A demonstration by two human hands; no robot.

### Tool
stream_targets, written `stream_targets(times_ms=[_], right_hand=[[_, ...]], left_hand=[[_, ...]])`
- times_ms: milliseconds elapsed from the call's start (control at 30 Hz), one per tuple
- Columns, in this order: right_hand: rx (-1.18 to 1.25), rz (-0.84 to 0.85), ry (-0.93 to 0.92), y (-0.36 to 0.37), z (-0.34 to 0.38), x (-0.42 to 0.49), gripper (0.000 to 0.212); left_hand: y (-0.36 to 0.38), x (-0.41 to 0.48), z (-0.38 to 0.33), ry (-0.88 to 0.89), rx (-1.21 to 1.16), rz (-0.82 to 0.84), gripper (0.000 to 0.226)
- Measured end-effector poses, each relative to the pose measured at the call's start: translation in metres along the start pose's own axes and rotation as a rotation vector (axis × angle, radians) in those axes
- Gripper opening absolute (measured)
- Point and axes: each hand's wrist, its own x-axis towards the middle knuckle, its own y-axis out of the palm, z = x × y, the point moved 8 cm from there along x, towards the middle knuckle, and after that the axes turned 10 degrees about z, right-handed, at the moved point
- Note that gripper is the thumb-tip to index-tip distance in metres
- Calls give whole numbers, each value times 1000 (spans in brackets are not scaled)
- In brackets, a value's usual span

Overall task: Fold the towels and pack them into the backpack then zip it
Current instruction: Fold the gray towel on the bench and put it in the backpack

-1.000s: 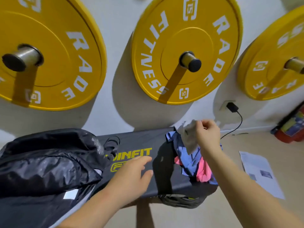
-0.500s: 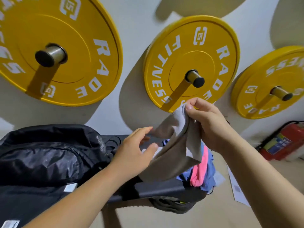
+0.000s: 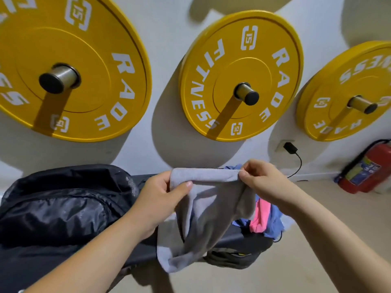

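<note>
As towel [image 3: 204, 218] hangs between, left hand [image 3: 160, 200], right hand [image 3: 264, 182]

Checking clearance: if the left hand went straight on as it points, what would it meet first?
The left hand points along the grey towel it grips, so the right hand probably comes first; depth unclear.

You get 1 view, from the camera on your head. It faces forward and down, close over your left hand [image 3: 160, 199] and right hand [image 3: 266, 182] holding the grey cloth towel [image 3: 203, 218] mid-frame. The white wall [image 3: 167, 60] hung with round yellow weight plates [image 3: 232, 60] fills the far side.
</note>
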Motion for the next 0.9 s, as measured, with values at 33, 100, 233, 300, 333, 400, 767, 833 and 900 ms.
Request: stream_targets(times_ms=[33,100,233,300,333,400,767,833,900], right_hand=[[-21,63,13,8,-4,-6,11],[123,249,-55,32,4,-19,13],[400,333,-240,58,45,-26,36],[269,245,-278,61,56,-17,33],[196,214,-275,62,56,-12,36],[91,166,-256,65,51,-4,39],[435,-267,148,26,-95,60,35],[480,-322,245,21,-122,64,29],[476,-385,290,14,-138,67,25]], left_hand=[[2,-1,-4,11,17,-7,5],[15,-6,-18,61,136,6,8],[45,-14,-42,146,353,69,21],[39,-14,-42,136,403,-7,20],[35,-14,-40,107,382,-36,17],[35,-14,-31,45,311,-24,21],[31,3,41,-314,187,204,17],[27,7,53,-387,255,294,19],[15,9,66,-453,339,376,23]])
